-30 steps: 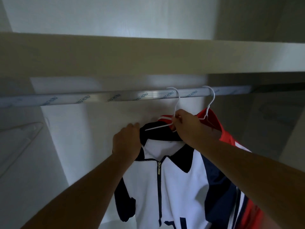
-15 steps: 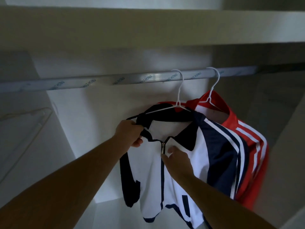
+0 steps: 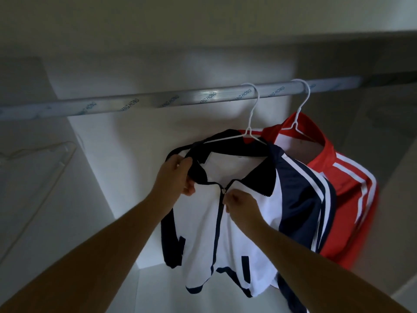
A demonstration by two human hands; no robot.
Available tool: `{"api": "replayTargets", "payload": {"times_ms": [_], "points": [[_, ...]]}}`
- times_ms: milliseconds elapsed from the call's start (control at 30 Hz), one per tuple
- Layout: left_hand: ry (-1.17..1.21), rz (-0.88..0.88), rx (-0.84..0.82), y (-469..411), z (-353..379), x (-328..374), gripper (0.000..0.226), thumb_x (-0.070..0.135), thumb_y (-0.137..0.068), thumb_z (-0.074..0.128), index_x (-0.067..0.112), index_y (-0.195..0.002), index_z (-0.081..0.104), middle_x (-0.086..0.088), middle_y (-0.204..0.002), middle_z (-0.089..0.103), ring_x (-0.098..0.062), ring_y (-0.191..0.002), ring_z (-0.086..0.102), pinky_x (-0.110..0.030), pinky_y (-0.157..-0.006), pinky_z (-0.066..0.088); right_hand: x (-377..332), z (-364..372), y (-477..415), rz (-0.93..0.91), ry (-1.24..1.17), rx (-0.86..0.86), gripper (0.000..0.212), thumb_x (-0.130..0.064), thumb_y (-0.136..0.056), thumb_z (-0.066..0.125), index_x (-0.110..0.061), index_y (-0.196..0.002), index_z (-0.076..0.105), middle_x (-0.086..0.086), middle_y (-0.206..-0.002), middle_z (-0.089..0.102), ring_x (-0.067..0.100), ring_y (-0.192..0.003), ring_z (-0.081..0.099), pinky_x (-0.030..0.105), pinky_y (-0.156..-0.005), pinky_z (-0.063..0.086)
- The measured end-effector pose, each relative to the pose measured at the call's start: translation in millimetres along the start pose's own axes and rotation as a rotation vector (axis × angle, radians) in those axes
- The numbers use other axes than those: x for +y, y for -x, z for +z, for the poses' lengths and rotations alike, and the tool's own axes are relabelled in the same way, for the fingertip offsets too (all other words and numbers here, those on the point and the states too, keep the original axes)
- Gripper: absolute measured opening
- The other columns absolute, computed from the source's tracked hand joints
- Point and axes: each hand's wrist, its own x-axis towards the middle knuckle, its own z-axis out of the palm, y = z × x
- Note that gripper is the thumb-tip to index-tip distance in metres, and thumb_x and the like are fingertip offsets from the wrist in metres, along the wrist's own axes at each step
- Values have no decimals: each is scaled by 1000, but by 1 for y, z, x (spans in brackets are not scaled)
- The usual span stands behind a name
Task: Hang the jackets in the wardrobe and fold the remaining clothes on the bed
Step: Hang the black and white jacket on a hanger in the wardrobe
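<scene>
Jacket [image 3: 198,233], smooth white fabric w/ navy collar [image 3: 248,152] & sleeves, hangs under the rail [image 3: 158,101] on a thin wire hanger [image 3: 252,118], long axis vertical, front facing the person. Left hand [image 3: 176,177] grips its collar; right hand [image 3: 241,206] pinches the zip [image 3: 223,192]. Red jacket [image 3: 352,199] just right along rail.

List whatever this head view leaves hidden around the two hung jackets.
Head view only:
- Red white-striped jacket: front hidden behind the navy-and-white zip jacket.
- Navy-and-white jacket's lower hem corner: behind the right hand's forearm.
- Collar edge: partly inside the gripping left hand.
- Bed, remaining clothes: outside the frame.
</scene>
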Motion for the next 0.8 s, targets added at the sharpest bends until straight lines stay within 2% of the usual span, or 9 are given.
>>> {"api": "replayTargets", "payload": {"times_ms": [67, 100, 167, 233, 300, 400, 600, 700, 800], "points": [[20, -61, -43, 9, 2, -30, 25, 32, -99, 42, 14, -93, 58, -4, -67, 60, -13, -49, 54, -23, -44, 44, -6, -14, 5, 46, -141, -71, 30, -4, -91, 47, -11, -64, 58, -1, -53, 52, 8, -44, 40, 16, -42, 31], [-46, -82, -61, 14, 5, -49, 25, 35, -99, 42, 17, -91, 57, -2, -72, 60, -13, -55, 55, -21, -47, 44, -11, -21, 6, 65, -184, -102, 32, -2, -90, 49, -12, -61, 58, -3, -49, 49, 7, -41, 39, 14, -39, 28], [-458, 12, -125, 22, 16, -84, 20, 44, -93, 50, 24, -91, 53, 9, -83, 56, -9, -69, 56, -17, -55, 43, -20, -31, 8, 108, -235, -163, 30, -1, -89, 52, -10, -60, 57, -4, -45, 44, 6, -37, 34, 14, -36, 24], [-793, 188, -164, 27, 37, -104, 34, 57, -85, 54, 30, -104, 48, 18, -93, 50, -5, -81, 57, -19, -64, 43, -26, -37, 12, 137, -234, -207, 25, -4, -89, 52, -8, -66, 59, -3, -45, 41, 7, -37, 30, 14, -37, 21], [-852, 293, -101, 28, 60, -106, 36, 58, -86, 52, 28, -105, 50, 15, -94, 55, -8, -83, 59, -21, -69, 47, -29, -38, 17, 155, -263, -220, 26, -4, -90, 49, -9, -67, 59, -2, -47, 38, 8, -39, 27, 16, -37, 19], [-924, 391, 17, 19, 80, -106, 23, 42, -96, 46, 23, -98, 58, 6, -88, 66, -13, -82, 64, -23, -67, 47, -31, -35, 21, 173, -376, -152, 30, -2, -92, 45, -10, -66, 59, -3, -46, 40, 6, -37, 30, 16, -36, 21], [-1086, 337, -68, 11, 68, -116, 21, 38, -95, 50, 19, -97, 59, 1, -88, 65, -18, -83, 64, -27, -72, 50, -65, -56, 9, 41, -498, -31, 30, -2, -94, 44, -11, -70, 58, -5, -46, 40, 3, -36, 31, 15, -36, 22], [-1116, 294, -61, 8, 66, -120, 22, 38, -95, 50, 19, -94, 61, 0, -88, 66, -20, -84, 64, -27, -71, 47, -82, -67, 3, -46, -446, -61, 30, -1, -95, 44, -10, -69, 58, -2, -49, 40, 3, -36, 29, 15, -35, 22], [-1114, 273, -54, 5, 72, -120, 20, 36, -95, 51, 20, -100, 62, 1, -94, 68, -19, -88, 64, -26, -72, 47, -83, -64, 4, -86, -352, -129, 30, -3, -96, 44, -9, -70, 60, -5, -45, 43, 2, -35, 32, 14, -34, 24]]}}
